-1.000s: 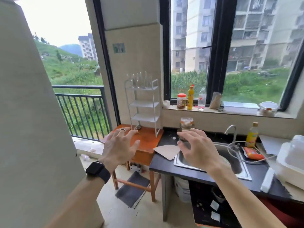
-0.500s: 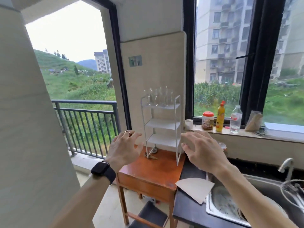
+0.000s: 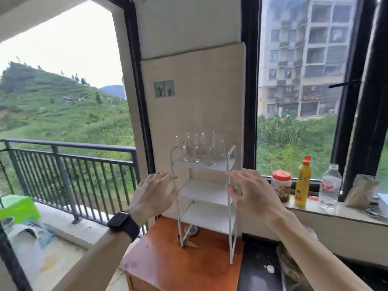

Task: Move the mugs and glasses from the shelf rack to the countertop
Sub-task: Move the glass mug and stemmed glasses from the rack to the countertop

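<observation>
A white three-tier shelf rack [image 3: 206, 193] stands on a small orange wooden table [image 3: 184, 263]. Several clear stemmed glasses and glass mugs [image 3: 200, 149] stand close together on its top tier. The two lower tiers look bare. My left hand [image 3: 156, 195] is raised with fingers spread at the rack's left post, level with the middle tier. My right hand [image 3: 249, 195] is raised with fingers spread at the rack's right post. Neither hand holds anything. The dark countertop [image 3: 258, 267] lies just right of the table, at the lower right.
On the window sill [image 3: 327, 211] at the right stand a red-lidded jar [image 3: 281, 185], a yellow bottle [image 3: 302, 182], a clear water bottle [image 3: 330, 186] and a bag [image 3: 360, 191]. A balcony railing [image 3: 69, 175] runs at the left. A small metal item [image 3: 190, 231] lies under the rack.
The view has moved closer to the rack and turned left, so the sink has left the frame. Both open hands have risen and now flank the rack's posts.
</observation>
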Tool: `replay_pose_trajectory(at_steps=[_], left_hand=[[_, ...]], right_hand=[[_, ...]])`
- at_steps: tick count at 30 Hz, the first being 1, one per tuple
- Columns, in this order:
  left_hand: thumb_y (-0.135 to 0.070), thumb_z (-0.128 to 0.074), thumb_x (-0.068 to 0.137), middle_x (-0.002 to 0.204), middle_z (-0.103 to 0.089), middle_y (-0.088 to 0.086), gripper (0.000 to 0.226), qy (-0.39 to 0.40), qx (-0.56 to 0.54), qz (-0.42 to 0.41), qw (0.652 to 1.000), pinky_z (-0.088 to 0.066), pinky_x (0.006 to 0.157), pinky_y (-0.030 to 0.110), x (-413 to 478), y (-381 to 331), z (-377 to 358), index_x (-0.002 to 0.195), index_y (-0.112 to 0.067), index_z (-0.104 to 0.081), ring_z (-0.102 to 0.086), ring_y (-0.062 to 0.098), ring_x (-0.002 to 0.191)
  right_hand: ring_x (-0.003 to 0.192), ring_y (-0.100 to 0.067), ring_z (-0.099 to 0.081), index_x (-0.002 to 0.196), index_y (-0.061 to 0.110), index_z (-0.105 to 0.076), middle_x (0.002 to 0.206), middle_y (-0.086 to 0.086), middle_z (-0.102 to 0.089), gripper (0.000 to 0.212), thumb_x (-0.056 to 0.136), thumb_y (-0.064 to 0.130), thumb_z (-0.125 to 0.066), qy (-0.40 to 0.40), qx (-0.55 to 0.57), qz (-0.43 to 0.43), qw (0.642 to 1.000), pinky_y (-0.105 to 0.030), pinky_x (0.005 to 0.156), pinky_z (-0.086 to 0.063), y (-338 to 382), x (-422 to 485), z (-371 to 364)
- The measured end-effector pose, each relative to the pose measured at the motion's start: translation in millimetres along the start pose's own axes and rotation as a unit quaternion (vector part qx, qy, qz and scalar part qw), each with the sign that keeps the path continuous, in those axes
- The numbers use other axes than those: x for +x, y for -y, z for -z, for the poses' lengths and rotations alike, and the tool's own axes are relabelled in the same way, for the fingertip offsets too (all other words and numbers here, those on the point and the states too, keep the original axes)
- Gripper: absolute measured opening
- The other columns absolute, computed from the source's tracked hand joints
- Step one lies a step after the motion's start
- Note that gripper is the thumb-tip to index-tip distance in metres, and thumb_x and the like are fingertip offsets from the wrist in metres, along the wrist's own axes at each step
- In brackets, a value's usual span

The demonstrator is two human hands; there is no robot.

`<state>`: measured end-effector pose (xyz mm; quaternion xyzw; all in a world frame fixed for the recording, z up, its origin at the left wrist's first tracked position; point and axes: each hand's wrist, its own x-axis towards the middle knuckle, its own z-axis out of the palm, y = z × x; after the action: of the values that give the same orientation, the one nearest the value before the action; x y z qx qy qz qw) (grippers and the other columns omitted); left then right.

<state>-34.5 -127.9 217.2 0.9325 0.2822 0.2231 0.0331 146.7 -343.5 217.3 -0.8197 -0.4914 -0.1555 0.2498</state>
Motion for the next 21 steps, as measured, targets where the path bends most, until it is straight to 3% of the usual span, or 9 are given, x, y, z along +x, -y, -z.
replay_pose_trajectory(at_steps=[9,13,16,18,21], left_hand=[[-0.049,-0.047,0.095,0.141,-0.053,-0.003,0.046,0.022,-0.05,-0.035,0.998,-0.043,0.104,0.041,139.8,4.1,-52.1,0.14,-0.041,-0.047,-0.045,0.02,0.132],[-0.045,-0.058,0.092,0.142,-0.052,-0.002,0.057,0.073,-0.222,-0.015,0.972,-0.039,0.101,0.031,199.1,0.2,-90.8,0.145,-0.032,-0.042,-0.049,0.019,0.13],[-0.042,-0.067,0.089,0.144,-0.049,0.001,0.069,0.1,-0.348,0.018,0.932,-0.039,0.103,0.031,240.1,-3.4,-120.2,0.148,-0.024,-0.037,-0.049,0.02,0.13],[-0.038,-0.071,0.088,0.142,-0.049,0.001,0.077,0.102,-0.415,0.037,0.903,-0.042,0.103,0.033,263.2,-5.4,-135.3,0.152,-0.025,-0.03,-0.052,0.023,0.128],[-0.04,-0.073,0.086,0.134,-0.053,-0.002,0.084,0.111,-0.492,0.042,0.862,-0.054,0.08,0.033,289.0,-5.5,-151.5,0.153,-0.029,-0.025,-0.068,0.023,0.102]], right_hand=[[0.138,-0.02,-0.039,0.142,0.026,-0.051,0.143,0.007,-0.056,0.044,0.1,0.041,-0.044,0.007,-0.038,-0.038,0.999,-0.038,0.106,-0.041,-50.0,104.1,-30.5],[0.117,-0.021,-0.059,0.133,0.029,-0.058,0.128,0.007,-0.067,0.038,0.098,0.041,-0.049,-0.014,0.041,-0.113,0.993,-0.04,0.096,-0.048,-65.9,154.1,-51.0],[0.108,-0.017,-0.065,0.135,0.025,-0.057,0.13,0.007,-0.064,0.041,0.097,0.039,-0.053,-0.023,0.216,-0.21,0.953,-0.037,0.095,-0.052,-74.4,199.8,-68.4],[0.095,-0.019,-0.07,0.138,0.019,-0.052,0.128,0.006,-0.06,0.043,0.098,0.034,-0.054,-0.019,0.313,-0.263,0.912,-0.035,0.079,-0.059,-76.2,229.5,-75.9],[0.076,-0.018,-0.072,0.138,0.012,-0.048,0.121,0.0,-0.057,0.043,0.1,0.03,-0.054,-0.001,0.388,-0.309,0.868,-0.032,0.064,-0.06,-77.4,268.6,-81.4]])
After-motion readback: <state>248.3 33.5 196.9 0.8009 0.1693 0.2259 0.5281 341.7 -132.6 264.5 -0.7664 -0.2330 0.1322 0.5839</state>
